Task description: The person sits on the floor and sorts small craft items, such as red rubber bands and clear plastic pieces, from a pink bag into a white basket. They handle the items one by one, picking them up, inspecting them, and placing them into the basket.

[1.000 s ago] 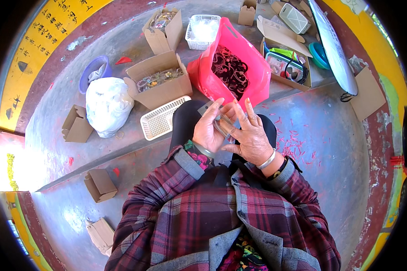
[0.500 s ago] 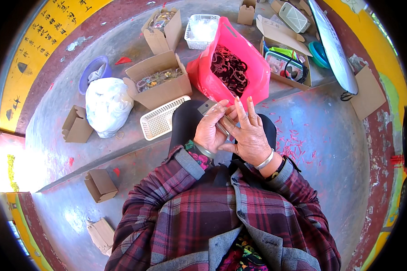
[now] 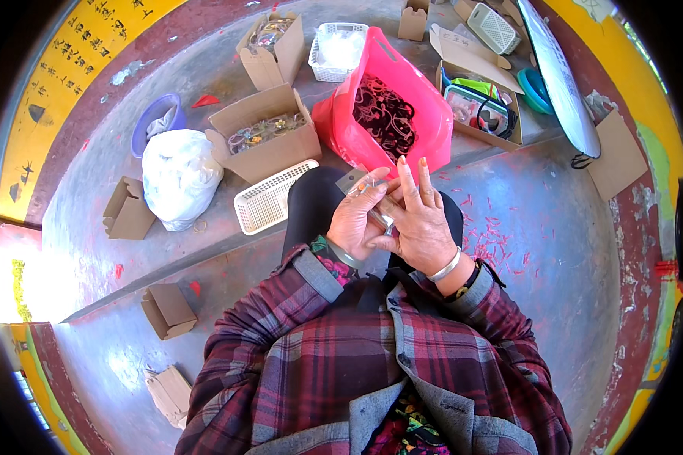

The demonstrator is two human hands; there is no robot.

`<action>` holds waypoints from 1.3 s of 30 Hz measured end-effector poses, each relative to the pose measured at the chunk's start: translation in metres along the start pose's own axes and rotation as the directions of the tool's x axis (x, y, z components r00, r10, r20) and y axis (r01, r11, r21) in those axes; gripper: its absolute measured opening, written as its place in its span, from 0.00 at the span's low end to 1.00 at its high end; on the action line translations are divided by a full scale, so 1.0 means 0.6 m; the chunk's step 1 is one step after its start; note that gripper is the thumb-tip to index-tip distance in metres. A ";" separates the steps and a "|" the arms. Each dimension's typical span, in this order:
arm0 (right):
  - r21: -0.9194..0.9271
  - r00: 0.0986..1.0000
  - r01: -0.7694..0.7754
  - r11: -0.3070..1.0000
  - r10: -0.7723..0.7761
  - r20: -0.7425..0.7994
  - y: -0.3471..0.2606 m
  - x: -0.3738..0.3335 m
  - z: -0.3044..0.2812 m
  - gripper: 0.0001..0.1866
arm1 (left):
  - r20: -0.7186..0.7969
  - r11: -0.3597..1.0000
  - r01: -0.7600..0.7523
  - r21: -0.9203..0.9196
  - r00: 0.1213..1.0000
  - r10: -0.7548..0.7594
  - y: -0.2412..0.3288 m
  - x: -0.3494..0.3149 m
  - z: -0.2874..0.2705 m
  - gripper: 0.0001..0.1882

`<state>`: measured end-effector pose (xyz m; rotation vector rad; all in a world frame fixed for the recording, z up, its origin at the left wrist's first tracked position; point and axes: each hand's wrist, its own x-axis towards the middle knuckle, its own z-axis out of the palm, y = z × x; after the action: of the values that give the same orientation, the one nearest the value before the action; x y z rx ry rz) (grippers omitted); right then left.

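In front of my knees, my left hand (image 3: 353,220) is closed around a small flat packet with a grey card top (image 3: 349,180). The card sticks out past my thumb and fingers, and a shiny clear part shows between the hands. My right hand (image 3: 423,231) meets the packet from the other side. Its thumb and a bent finger are at the packet's lower end, while two fingers point up and away. What the packet holds is mostly hidden by my fingers. Just beyond my hands stands a pink bag (image 3: 345,117) with dark and pinkish loops (image 3: 387,117) inside.
A cream plastic basket (image 3: 262,216) lies left of my knee. Behind it are a cardboard box of small items (image 3: 277,155), a stuffed white bag (image 3: 180,178) and a purple basin (image 3: 176,114). Red scraps (image 3: 497,239) litter the floor at right, below an open carton (image 3: 508,140).
My left thumb and fingers have shifted slightly along the packet, and the clear part catches more light. My right hand's raised fingers have moved a little. Everything else stays in place.
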<state>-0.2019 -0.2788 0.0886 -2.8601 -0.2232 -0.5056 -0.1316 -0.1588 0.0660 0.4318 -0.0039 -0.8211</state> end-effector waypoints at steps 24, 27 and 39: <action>0.182 0.992 0.128 0.975 -0.129 -0.006 0.019 0.008 -0.020 0.31 | -0.025 0.998 -0.057 -0.040 0.998 0.056 0.012 0.012 -0.026 0.18; 0.486 0.958 -0.124 0.865 0.232 -0.168 0.017 -0.006 -0.002 0.26 | -0.078 0.982 -0.181 -0.052 0.981 0.177 0.026 0.020 -0.030 0.17; 0.911 0.773 -0.412 0.032 0.542 0.331 0.031 0.004 0.023 0.09 | 0.041 0.962 0.001 0.274 0.999 -0.013 0.000 0.007 -0.026 0.18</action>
<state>-0.1920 -0.2934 0.0734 -1.4164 0.3748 -0.1992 -0.1261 -0.1559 0.0513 0.6758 -0.1569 -0.8396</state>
